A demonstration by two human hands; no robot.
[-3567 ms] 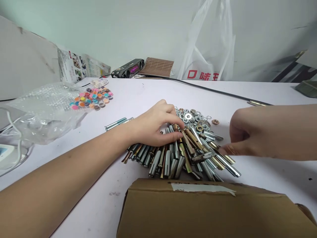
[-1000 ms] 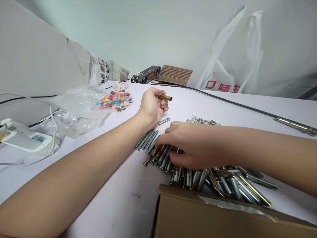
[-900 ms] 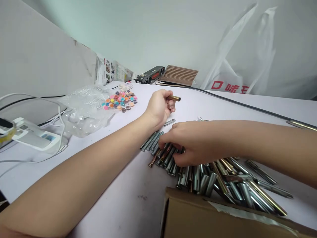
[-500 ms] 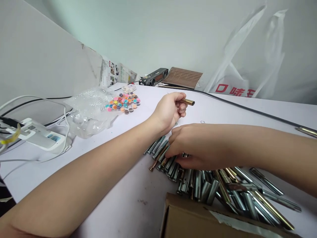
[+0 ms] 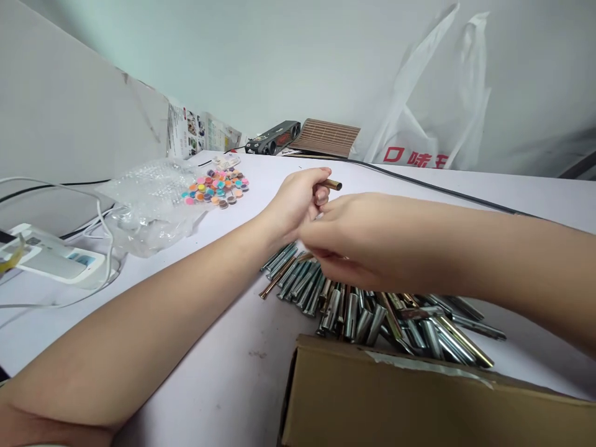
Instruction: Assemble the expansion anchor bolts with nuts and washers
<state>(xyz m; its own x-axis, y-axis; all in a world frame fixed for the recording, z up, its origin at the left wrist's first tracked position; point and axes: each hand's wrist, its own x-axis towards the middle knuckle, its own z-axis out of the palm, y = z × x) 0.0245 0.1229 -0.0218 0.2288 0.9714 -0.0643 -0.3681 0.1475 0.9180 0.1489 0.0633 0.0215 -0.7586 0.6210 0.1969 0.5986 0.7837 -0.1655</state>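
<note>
on the near part of the table, a cardboard box, its inside hidden, sits just before heaped metal sleeves and bolts. the right hand curls over the heap; whether it grips anything, i cannot tell. just beyond, the left hand pinches a brass-coloured tube. behind, a white plastic bag stands, its contents unclear.

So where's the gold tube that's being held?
In the head view, the gold tube is in the left hand, slightly above centre, just beyond the right hand.
</note>
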